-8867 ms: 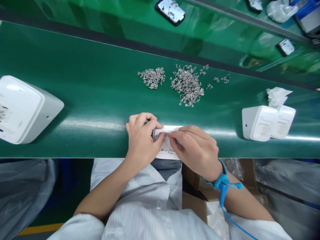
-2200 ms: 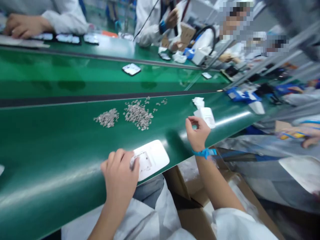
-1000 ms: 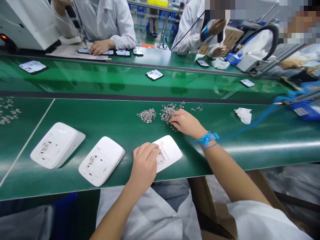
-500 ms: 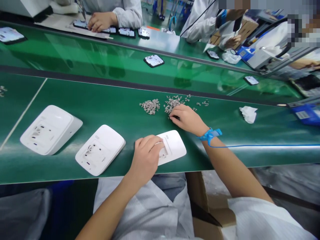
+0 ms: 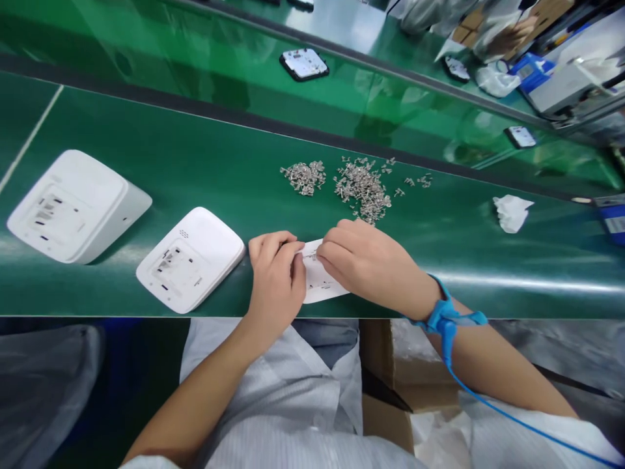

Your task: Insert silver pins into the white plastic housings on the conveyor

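Table [image 5: 205, 163]: one, long, green. Wedge-shaped box [image 5: 78, 205]: one, white, glossy, far left. Second case [image 5: 193, 257]: one, white, rounded corners, just left of the left hand. Loose cover [image 5: 319, 290]: one, white, thin, small dark marks (part hidden under the fingers), lying near the table's front edge. Left hand [image 5: 276, 267]: fingers bent, thumb forward, clamped on the cover's left side. Right hand [image 5: 374, 264]: palm down, fingertips drawn together over the cover's right part; anything between them, cannot tell. Cover's place: between both hands, touching the left. Wrist strap [image 5: 446, 317]: blue, corded, right wrist. Metal pieces [image 5: 364, 189]: tiny, silvery, two heaps beyond the hands, a few strays.
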Tool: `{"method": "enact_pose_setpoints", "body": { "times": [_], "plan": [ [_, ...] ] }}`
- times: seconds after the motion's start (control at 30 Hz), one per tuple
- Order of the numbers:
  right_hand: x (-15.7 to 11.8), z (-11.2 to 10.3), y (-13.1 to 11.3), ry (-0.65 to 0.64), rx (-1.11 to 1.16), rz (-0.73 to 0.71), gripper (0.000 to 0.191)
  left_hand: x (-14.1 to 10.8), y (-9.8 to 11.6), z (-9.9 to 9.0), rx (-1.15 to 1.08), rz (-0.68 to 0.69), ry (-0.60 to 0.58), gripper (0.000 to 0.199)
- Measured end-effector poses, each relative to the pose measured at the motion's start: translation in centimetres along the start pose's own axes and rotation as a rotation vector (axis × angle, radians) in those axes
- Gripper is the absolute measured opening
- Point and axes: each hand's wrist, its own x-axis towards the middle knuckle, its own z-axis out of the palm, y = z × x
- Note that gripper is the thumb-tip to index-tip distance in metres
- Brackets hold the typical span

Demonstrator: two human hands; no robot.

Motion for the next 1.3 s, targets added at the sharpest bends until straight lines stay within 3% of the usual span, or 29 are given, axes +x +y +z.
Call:
{"method": "enact_pose_setpoints", "body": {
  "times": [0.2,0.37,0.6,0.77,1.0,1.07,1.1,1.17,1.27,1.3],
  "plan": [
    [0.4,1.4,0.5,0.013,-0.012,-0.034,0.026,0.0,-0.1,0.4,-0.031,0.026,0.028,0.015],
    [0.2,1.7,-0.1,0.022,0.031,0.054,0.019,0.1,-0.2,0.7,-0.011,0.035,0.041,0.008],
    [-1.0,2.6,-0.7,0.226,0.279,0.145,0.014,0.1,0.0,0.7,0.001,0.007,0.056,0.008],
    [-1.4,2.8,-1.0,0.288,0.309,0.064,0.011,0.1,0.0,0.7,0.017,0.004,0.066,0.007],
    [-1.1,2.5,-1.1,0.238,0.249,-0.039,0.02,0.4,-0.1,0.5,0.009,-0.017,0.041,0.009],
    [-1.1,2.2,-1.2,0.279,0.299,-0.023,0.02,0.4,-0.1,0.5,0.003,-0.03,0.043,0.009],
    [-1.2,1.9,-1.2,0.347,0.362,0.023,0.018,0.4,-0.1,0.5,0.002,-0.031,0.046,0.009],
    [-1.5,1.6,-0.9,0.619,0.508,0.233,0.017,0.2,-0.1,0.5,0.007,-0.027,0.057,0.01],
    [-2.7,2.5,0.3,1.138,0.604,0.713,0.013,0.1,-0.1,0.5,0.039,-0.01,0.075,0.016],
    [-3.3,3.2,0.9,1.242,0.633,0.866,0.013,0.1,-0.1,0.6,0.047,-0.006,0.084,0.016]
  ]
}}
